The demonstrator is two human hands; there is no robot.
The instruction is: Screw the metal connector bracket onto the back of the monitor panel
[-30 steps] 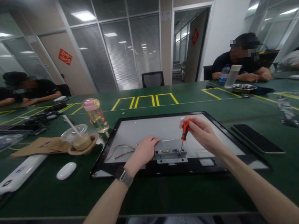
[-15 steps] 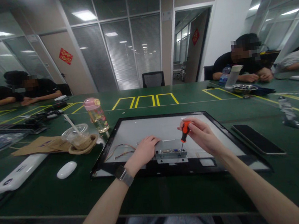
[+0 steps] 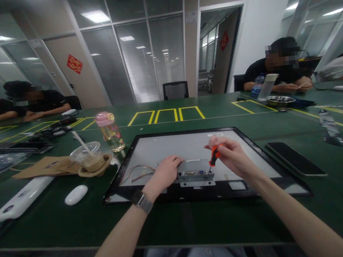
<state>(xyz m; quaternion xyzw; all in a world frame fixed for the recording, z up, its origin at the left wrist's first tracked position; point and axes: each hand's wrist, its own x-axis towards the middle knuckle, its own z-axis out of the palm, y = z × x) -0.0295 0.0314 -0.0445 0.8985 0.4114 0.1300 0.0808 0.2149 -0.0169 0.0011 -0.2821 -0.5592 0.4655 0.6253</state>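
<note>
A flat display panel (image 3: pixel 161 146) with a black frame lies on the table in front of me. At its near edge stands a small metal bracket (image 3: pixel 196 178) with video ports on its front face. My left hand (image 3: pixel 165 172) grips the bracket's left end, some fingers hidden behind it. Held in my right hand (image 3: pixel 232 154) is an orange-and-black screwdriver (image 3: pixel 214 156), tilted, its tip at the right end of the bracket's port face. Thin coloured wires (image 3: pixel 139 173) lie on the panel left of my left hand.
Left of the panel are a pink-lidded bottle (image 3: pixel 110 131), a plastic cup (image 3: pixel 88 155), a white earbud case (image 3: pixel 76 195) and a white power strip (image 3: pixel 21 199). A black phone (image 3: pixel 295 159) lies to the right. Other people sit across the green table (image 3: pixel 182 226).
The screwdriver's handle has tipped further right and a little lower with my right hand, its tip still at the bracket. My left hand stays in place.
</note>
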